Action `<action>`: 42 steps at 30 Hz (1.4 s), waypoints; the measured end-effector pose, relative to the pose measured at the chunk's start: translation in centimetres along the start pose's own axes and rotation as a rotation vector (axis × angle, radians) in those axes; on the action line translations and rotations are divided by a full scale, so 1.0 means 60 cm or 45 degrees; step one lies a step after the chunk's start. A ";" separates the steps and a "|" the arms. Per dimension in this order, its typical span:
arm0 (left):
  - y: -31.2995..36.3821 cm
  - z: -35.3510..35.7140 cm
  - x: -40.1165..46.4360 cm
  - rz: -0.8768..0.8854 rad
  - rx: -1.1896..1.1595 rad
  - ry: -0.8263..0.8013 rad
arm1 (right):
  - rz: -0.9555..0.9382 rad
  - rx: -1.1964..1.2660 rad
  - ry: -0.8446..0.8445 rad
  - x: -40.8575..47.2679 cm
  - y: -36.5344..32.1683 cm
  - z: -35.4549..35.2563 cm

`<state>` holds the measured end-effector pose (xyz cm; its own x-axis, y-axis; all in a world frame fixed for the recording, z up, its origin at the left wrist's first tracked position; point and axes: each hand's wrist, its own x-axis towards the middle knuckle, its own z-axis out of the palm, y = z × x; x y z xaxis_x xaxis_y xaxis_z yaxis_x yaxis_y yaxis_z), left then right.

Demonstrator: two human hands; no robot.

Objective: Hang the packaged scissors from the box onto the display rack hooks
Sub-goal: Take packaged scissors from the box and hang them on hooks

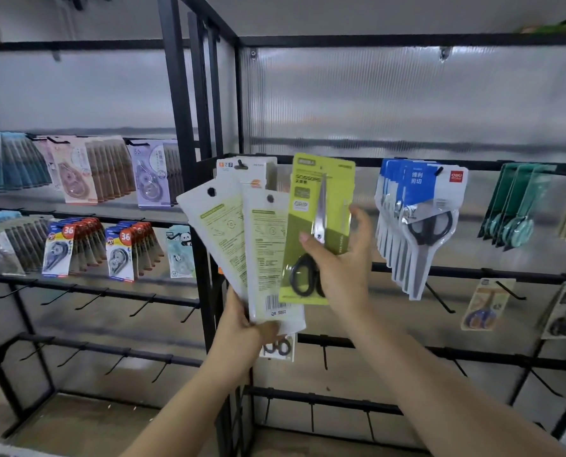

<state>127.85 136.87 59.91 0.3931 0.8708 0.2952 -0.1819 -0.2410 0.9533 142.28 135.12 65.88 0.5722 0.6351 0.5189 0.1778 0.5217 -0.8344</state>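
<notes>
My right hand (pixel 337 258) pinches a green scissors pack (pixel 318 225) at frame centre. My left hand (pixel 242 328) grips two fanned packs (pixel 242 245), backs showing.

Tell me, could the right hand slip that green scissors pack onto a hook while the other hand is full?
Probably yes. The right hand holds the green scissors pack by itself, apart from the fanned packs in the left hand. It is raised at the rack's top bar, with nothing in front.
</notes>
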 end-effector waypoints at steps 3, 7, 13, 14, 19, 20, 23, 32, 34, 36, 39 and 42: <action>0.003 -0.005 0.001 -0.031 -0.020 0.046 | -0.038 -0.238 0.022 0.037 -0.009 -0.011; -0.001 -0.002 0.003 -0.045 -0.015 0.037 | 0.021 -0.496 -0.032 0.072 -0.004 -0.007; -0.011 0.001 0.002 -0.058 -0.092 0.055 | 0.022 -0.716 -0.070 0.103 0.011 0.002; -0.011 0.000 0.002 -0.058 -0.112 0.064 | 0.018 -0.736 -0.078 0.103 0.015 0.001; -0.008 -0.008 -0.003 -0.055 -0.103 0.089 | -0.057 -0.889 -0.095 0.106 0.053 -0.007; -0.008 -0.010 -0.004 -0.057 -0.092 0.086 | -0.062 -0.908 -0.095 0.109 0.060 -0.009; -0.011 -0.014 -0.006 -0.076 -0.095 0.086 | -0.063 -1.017 -0.081 0.112 0.074 -0.015; -0.009 -0.037 -0.002 -0.118 -0.189 0.074 | 0.051 -1.078 -0.014 0.025 0.090 -0.012; -0.007 -0.040 -0.001 -0.101 -0.181 0.062 | 0.072 -0.756 -0.071 -0.002 0.076 -0.020; -0.006 -0.035 0.001 -0.085 -0.169 0.033 | 0.310 -0.344 -0.347 -0.020 0.050 -0.023; -0.002 -0.018 0.004 -0.060 -0.176 -0.031 | 0.551 -0.033 -0.631 -0.030 0.032 -0.027; -0.003 -0.007 0.007 -0.090 -0.195 -0.087 | 0.579 0.063 -0.603 -0.031 0.023 -0.032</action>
<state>127.67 137.43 59.83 0.4692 0.8509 0.2363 -0.2846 -0.1076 0.9526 142.96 133.56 63.40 0.1651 0.9746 0.1515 -0.0424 0.1605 -0.9861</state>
